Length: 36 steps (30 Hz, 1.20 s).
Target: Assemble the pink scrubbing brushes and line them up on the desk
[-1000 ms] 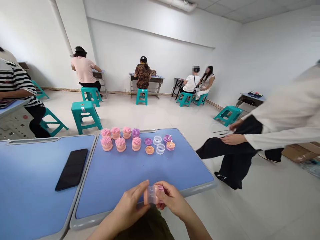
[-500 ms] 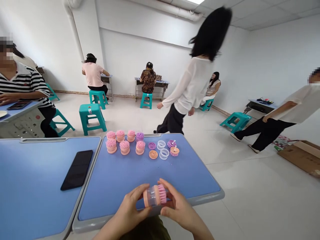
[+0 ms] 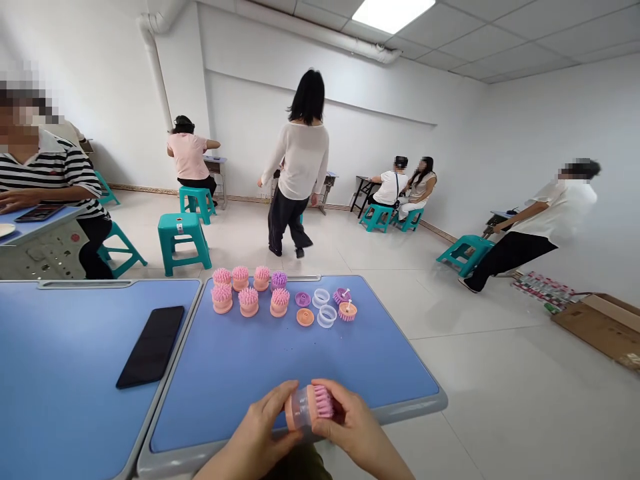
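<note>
Between my two hands, over the near edge of the blue table (image 3: 240,380), lies a small round scrub brush (image 3: 301,408) on its side. It has an orange end cap, a clear middle ring and pink bristles. My left hand (image 3: 267,420) grips the cap end with thumb and fingers. Around the bristle end is my right hand (image 3: 347,417), its fingers closed on it. Farther back sit several assembled brushes (image 3: 249,303) with pink bristles and one purple brush (image 3: 279,281). Beside them are an orange cap (image 3: 305,317), a purple cap (image 3: 303,300), clear rings (image 3: 327,316) and bristle heads (image 3: 347,311).
A black phone (image 3: 151,347) lies on the adjoining table at left. Beyond the tables stands a green stool (image 3: 184,240). A person in a white top (image 3: 305,160) walks ahead; others sit around the room. A cardboard box (image 3: 600,327) is on the floor at right.
My right hand's fingers have closed more tightly around the bristle end. The person in the white top has walked left and away. At right, another person has leaned toward a stool.
</note>
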### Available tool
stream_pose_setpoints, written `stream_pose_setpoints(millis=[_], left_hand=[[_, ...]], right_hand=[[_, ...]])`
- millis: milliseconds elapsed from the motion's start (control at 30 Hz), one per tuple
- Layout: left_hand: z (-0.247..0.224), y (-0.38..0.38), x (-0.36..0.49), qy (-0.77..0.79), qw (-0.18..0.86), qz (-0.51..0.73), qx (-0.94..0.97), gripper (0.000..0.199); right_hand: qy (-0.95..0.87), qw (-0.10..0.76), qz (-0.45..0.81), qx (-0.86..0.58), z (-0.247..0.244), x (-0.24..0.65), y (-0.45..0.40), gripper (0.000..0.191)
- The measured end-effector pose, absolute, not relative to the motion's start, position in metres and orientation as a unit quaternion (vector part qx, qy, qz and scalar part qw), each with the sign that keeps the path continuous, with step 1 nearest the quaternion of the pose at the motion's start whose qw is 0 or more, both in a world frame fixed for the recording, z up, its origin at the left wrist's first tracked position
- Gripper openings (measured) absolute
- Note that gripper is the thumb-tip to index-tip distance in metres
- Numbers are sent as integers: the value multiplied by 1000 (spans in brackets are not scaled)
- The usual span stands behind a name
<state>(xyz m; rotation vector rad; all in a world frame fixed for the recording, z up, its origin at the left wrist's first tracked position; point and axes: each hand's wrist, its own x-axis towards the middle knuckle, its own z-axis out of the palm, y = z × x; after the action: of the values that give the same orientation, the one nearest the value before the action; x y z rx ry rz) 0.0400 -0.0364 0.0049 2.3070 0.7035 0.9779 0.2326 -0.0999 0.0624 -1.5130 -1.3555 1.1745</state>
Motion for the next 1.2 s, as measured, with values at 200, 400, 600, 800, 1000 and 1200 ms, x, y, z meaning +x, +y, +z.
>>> stream_pose_setpoints(millis=[200,400,600,800,1000,1200], left_hand=[[4,-32,42,239,136,383,882,47],[10,-34,46,247,78,355,898,42],[24,-25,45,315,155,287,891,39],[40,33,-4,571,210,241,756,34],[48,82,-37,654,110,203,720,33],[32,99,-35,665,73,202,715,32]], right_hand=[[-537,385,438,-610,59,228,-96,46],[-540,383,410,-627,55,220,-96,42],[-546,390,447,-591,50,219,-97,65],[-481,443,420,-629,59,250,-81,45],[-439,490,355,-665,48,297,-55,49],[-417,502,316,-689,42,325,-44,48]])
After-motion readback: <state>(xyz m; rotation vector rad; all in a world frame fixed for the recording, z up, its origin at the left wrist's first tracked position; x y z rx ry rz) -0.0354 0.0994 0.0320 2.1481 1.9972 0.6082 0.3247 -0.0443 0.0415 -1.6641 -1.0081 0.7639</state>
